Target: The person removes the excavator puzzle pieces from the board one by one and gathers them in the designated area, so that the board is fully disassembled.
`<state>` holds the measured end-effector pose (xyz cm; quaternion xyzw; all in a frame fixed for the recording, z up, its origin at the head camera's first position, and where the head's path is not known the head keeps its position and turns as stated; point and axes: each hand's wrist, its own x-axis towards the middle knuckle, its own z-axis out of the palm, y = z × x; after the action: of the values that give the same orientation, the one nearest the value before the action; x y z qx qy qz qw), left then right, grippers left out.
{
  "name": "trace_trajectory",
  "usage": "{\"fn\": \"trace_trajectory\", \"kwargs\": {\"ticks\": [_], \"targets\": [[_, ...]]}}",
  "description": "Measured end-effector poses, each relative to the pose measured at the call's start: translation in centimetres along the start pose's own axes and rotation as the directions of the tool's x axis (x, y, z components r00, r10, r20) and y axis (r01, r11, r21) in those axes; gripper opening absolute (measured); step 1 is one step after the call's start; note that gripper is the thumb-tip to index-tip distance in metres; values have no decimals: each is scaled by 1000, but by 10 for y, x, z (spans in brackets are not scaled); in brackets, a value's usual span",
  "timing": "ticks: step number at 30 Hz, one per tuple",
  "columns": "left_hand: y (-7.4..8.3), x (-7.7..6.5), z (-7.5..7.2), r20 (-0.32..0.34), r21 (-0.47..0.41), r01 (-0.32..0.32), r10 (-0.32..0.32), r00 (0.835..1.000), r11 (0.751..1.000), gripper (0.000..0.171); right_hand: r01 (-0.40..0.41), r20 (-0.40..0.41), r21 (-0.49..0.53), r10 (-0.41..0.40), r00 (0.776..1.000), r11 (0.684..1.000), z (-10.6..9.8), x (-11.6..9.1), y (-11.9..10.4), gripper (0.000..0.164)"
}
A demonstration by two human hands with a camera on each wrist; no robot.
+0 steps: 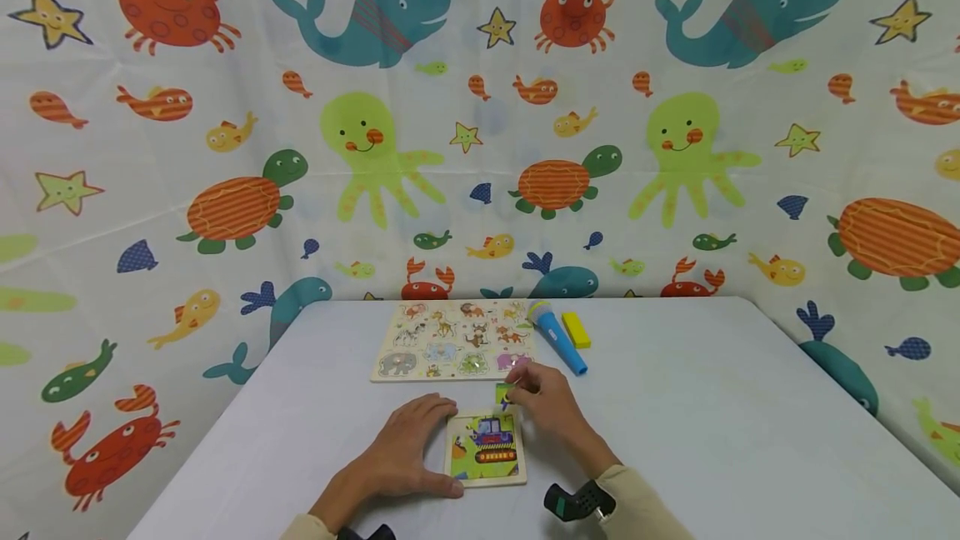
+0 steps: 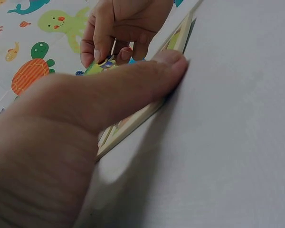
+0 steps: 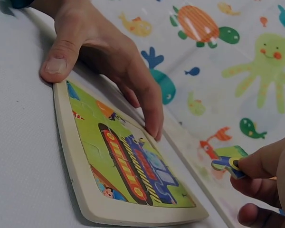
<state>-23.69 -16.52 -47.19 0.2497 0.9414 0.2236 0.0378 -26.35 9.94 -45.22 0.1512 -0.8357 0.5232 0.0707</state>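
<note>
Wooden puzzle (image 1: 486, 448) lies flat on the desk (image 1: 712, 440), near its front edge. Left hand (image 1: 408, 448) rests against the frame's left side, fingers straight, thumb pressed to the near corner, evidently to stop it sliding. Right hand (image 1: 547, 402) pinches a piece (image 3: 229, 163) with curled fingers, just above the frame's far right corner, not yet seated

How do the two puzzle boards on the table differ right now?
The small puzzle board lies near the person and shows one blue vehicle scene; the large animal board lies farther back and shows many separate animals. The left hand steadies the small puzzle board by its edge, while no hand touches the large animal board. The right hand pinches a loose piece above the small one. Both lie flat, with pale frames.
</note>
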Motion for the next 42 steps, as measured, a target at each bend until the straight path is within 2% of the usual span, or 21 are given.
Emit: {"fn": "trace_trajectory", "kwargs": {"ticks": [7, 26, 42], "targets": [[3, -2, -3, -5, -7, -10, 10, 1000, 1000, 108, -32, -4, 23, 32, 999, 999, -4, 1, 7, 7], [3, 0, -2, 2, 6, -6, 6, 1000, 1000, 109, -164, -65, -13, 163, 985, 986, -15, 0, 18, 8], [0, -2, -4, -1, 15, -23, 23, 1000, 1000, 108, -156, -64, -150, 148, 987, 976, -15, 0, 29, 7]]}}
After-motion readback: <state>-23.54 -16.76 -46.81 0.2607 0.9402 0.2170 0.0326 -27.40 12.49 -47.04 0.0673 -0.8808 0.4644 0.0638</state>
